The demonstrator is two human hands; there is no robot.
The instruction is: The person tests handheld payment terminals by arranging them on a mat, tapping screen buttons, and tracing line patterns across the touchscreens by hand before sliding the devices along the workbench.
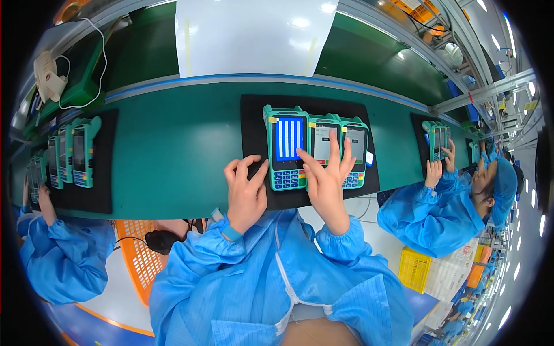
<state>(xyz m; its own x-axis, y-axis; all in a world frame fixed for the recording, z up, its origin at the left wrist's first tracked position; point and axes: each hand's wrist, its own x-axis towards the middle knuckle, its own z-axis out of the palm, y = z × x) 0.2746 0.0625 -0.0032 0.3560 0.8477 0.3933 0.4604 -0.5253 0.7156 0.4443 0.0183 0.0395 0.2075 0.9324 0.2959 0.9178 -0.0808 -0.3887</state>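
Three green handheld payment terminals lie side by side on a black mat (254, 124) in front of me. The left payment terminal (288, 138) shows white vertical stripes on a blue screen. The middle terminal (319, 138) and the right terminal (358, 147) have pale screens with a small dark box. My right hand (329, 184) is open, fingers spread, its index fingertip at the striped screen's right edge and its other fingers over the other two terminals. My left hand (247, 190) rests open, fingers bent, at the mat's left edge beside the left terminal. It holds nothing.
More terminals (81, 153) lie on a mat at the left, near another person's hand. At the right, a co-worker in blue (438, 202) handles terminals (437, 141). A white board (254, 34) stands behind the bench. An orange crate (135, 254) and a yellow crate (414, 270) sit below.
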